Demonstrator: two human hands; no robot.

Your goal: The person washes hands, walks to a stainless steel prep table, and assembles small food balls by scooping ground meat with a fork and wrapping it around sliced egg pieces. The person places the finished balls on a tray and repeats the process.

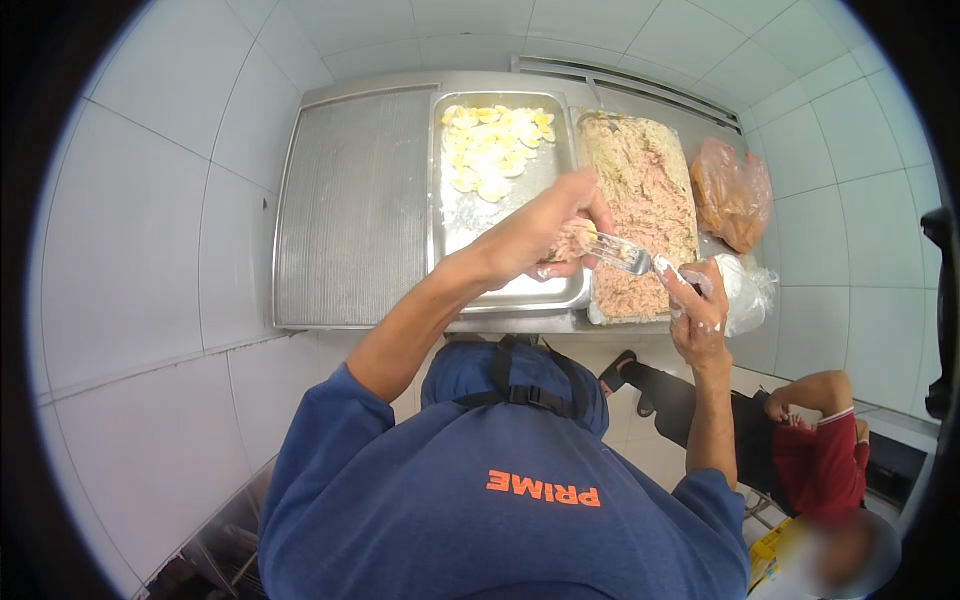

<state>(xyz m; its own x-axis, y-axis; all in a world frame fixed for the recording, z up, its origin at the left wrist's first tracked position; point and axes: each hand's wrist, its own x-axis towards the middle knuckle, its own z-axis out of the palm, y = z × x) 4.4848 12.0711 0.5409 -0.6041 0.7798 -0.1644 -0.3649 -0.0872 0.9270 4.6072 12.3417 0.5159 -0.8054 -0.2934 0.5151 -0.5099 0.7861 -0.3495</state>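
My left hand (pixel 578 205) is curled around a lump of pink minced mixture (pixel 568 242), with a bit of yellow and green showing at its edge. From the right, a metal fork (pixel 625 255) reaches to this lump, its tines against or just beside it. The fork's handle is in my right hand (pixel 700 310), whose fingers are smeared white. Below my left hand lies a metal tray (pixel 437 190) with cut boiled egg pieces (pixel 492 150) at its far end and white powder on its bottom. The pink minced mixture (pixel 640 180) fills another tray to the right.
A ribbed metal board (pixel 350 200) covers the left of the counter. An orange plastic bag (pixel 732 195) and a white plastic bag (pixel 748 292) stand at the right. Tiled walls enclose the counter. A person in a red shirt (pixel 822 460) sits behind me, lower right.
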